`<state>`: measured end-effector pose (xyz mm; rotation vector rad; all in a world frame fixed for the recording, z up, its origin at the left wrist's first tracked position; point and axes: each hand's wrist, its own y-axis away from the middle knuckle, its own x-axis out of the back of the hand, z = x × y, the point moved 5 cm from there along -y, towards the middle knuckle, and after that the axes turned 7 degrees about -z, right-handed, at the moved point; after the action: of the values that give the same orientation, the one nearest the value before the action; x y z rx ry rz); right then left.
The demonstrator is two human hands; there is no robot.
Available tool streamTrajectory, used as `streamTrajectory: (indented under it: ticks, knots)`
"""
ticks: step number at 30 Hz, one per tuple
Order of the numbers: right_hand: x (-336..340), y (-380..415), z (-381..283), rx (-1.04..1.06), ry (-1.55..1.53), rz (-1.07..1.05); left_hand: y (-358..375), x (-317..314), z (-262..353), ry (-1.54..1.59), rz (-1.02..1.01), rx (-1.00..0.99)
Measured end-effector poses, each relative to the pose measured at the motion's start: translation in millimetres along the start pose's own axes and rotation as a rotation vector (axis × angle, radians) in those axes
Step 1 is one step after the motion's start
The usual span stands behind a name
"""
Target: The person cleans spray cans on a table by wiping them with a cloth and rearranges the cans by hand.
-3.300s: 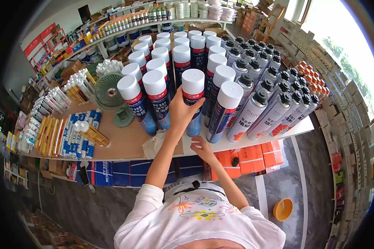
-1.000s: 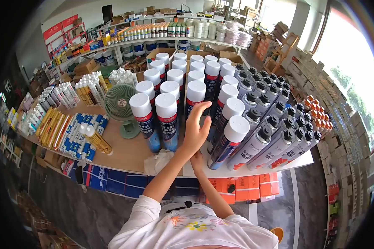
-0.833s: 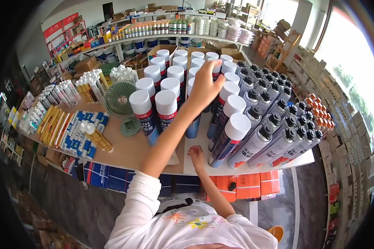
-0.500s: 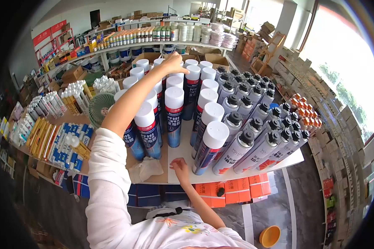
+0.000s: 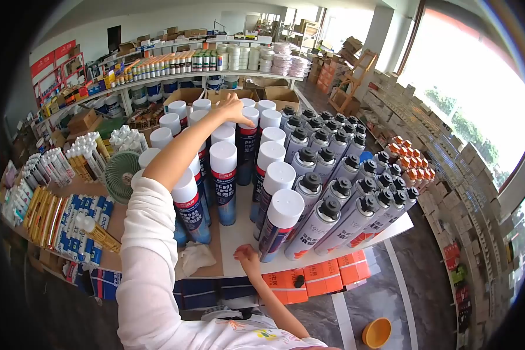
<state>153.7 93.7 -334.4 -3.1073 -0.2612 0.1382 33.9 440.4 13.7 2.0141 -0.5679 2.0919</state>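
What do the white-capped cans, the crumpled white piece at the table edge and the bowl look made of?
White-capped cans: probably metal, printed and glossy, judging by their rigid cylindrical bodies; caps smooth, likely plastic.
Crumpled white piece: soft, matt folds; cloth or paper, unclear which.
Bowl: probably plastic, smooth and evenly yellow-orange.

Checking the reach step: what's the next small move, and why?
Probably firm the left hand's grip on the white-capped can at its thumb before any lift: contact is partly hidden, neighbouring cans stand close, and the right hand is far off by the table's front edge.
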Motion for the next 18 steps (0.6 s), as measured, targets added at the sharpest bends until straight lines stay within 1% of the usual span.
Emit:
streamTrajectory:
  ticks: [6, 9, 11, 13, 15, 18]
  knots:
    - [-3, 4, 4, 0.041, 0.108, 0.005, 6, 3, 7, -0.001, 0.013, 0.046]
    - [-4, 1, 12, 0.049, 0.097, -0.001, 13, 11, 14, 0.011, 0.01, 0.009]
    - [-6, 1, 16, 0.032, 0.106, -0.014, 19, 12, 20, 0.026, -0.077, -0.079]
    - [-7, 0, 10, 0.076, 0.171, -0.022, 30, 11, 28, 0.009, -0.057, -0.074]
    - [-7, 2, 7, 0.044, 0.114, -0.035, 43, 11, 36, -0.001, -0.012, -0.102]
    - [-11, 5, -1, 0.026, 0.031, -0.041, 57, 14, 44, 0.085, -0.051, -0.131]
